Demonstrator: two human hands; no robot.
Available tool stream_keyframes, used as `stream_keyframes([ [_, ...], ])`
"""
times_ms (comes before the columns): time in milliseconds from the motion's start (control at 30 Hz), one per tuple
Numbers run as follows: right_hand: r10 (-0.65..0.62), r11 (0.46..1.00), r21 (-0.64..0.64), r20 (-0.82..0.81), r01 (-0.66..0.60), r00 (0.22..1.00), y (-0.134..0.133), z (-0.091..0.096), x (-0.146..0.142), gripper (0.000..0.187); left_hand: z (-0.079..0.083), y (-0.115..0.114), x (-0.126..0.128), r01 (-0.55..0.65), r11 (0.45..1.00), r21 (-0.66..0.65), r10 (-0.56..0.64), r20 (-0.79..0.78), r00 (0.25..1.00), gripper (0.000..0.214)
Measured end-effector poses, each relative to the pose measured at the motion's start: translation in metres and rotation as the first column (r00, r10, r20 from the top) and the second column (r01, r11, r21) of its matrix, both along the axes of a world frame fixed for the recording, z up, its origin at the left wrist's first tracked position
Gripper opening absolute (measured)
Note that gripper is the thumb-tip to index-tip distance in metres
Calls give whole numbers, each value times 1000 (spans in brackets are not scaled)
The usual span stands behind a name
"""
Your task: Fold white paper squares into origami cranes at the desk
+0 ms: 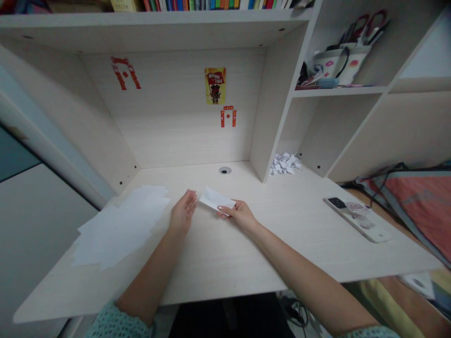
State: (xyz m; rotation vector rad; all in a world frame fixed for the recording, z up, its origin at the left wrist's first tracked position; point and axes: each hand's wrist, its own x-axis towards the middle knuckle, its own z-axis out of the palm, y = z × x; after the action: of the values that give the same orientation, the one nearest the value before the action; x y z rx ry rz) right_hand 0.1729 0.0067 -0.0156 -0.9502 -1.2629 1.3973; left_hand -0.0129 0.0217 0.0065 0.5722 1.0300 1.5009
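A small folded piece of white paper (213, 197) is pinched in my right hand (241, 214), thumb on top and fingers beneath, a little above the desk. Just left of the paper, my left hand (183, 211) is held on edge with its fingers stretched out and its palm turned toward the paper. It appears to hold nothing, and a small gap separates it from the paper. Several overlapping sheets of white paper (121, 227) lie on the desk to the left of my left arm.
The pale desk (225, 263) runs under a shelf. A pile of torn paper scraps (284, 163) sits in the right cubby. A phone (355, 218) lies at the right, near a red and grey bag (412, 202). Cups with scissors (338, 63) stand on the upper right shelf.
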Motion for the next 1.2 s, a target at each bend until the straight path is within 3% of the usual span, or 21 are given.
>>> stream_keyframes([
  [67,-66,998,-23,2,66,998,1,0,2,31,1,0,-3,-98,995,31,99,-33,995,25],
  [200,-187,982,39,4,187,982,3,1,2,31,-3,-6,6,106,992,72,-80,-306,949,36],
  [367,-348,916,236,64,325,935,2,3,0,26,-10,-14,23,319,948,1,-240,-655,717,51],
  [500,-448,847,384,143,368,883,1,6,5,19,-7,-19,26,221,951,216,24,-766,643,65],
  [600,-436,848,413,182,334,882,2,6,6,24,-2,-21,25,278,901,334,124,-811,572,42],
  [700,-370,891,345,174,296,913,4,3,5,26,-2,-21,26,319,902,290,52,-808,587,21],
  [833,-324,927,234,102,294,941,5,0,2,32,-6,-19,27,428,883,195,-156,-737,658,23],
  [967,-266,933,282,119,224,957,2,0,-1,51,-6,-19,27,351,915,201,-112,-707,698,22],
  [1200,-232,896,435,274,95,933,-8,1,-4,46,-4,-21,26,267,933,243,-25,-694,719,23],
])
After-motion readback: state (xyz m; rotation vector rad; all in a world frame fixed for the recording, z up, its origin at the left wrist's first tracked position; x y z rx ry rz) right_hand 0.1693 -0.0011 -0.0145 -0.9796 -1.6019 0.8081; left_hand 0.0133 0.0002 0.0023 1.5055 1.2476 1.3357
